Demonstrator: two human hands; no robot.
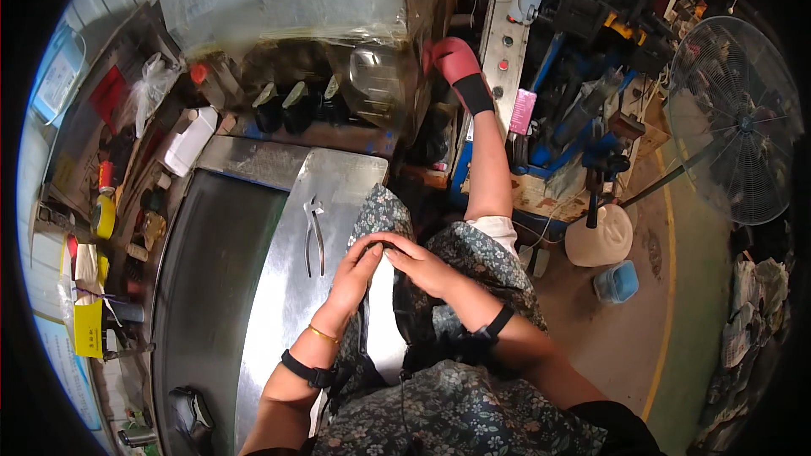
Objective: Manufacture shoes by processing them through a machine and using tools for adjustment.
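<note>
In my lap lies what looks like a black shoe upper with a white underside (pixel 384 312), its far end pointing away from me. My left hand (pixel 361 268) curls round that end from the left, thumb pressed on top. From the right, my right hand (pixel 418 266) closes on the same end, and the fingers of both hands meet there. The fingertips tuck out of sight beneath it. To the left, a pair of metal pliers (pixel 314 241) rests on the shiny metal ledge (pixel 270 321). Floral cloth (pixel 456 397) covers my lap.
Beyond the ledge runs a dark conveyor belt (pixel 211 287) carrying a black shoe (pixel 193 414). Several black shoes (pixel 296 105) stand on a shelf ahead. My leg, in a red shoe (pixel 460 63), stretches toward a machine (pixel 583 93). A fan (pixel 743 122) and white jug (pixel 600 235) stand right.
</note>
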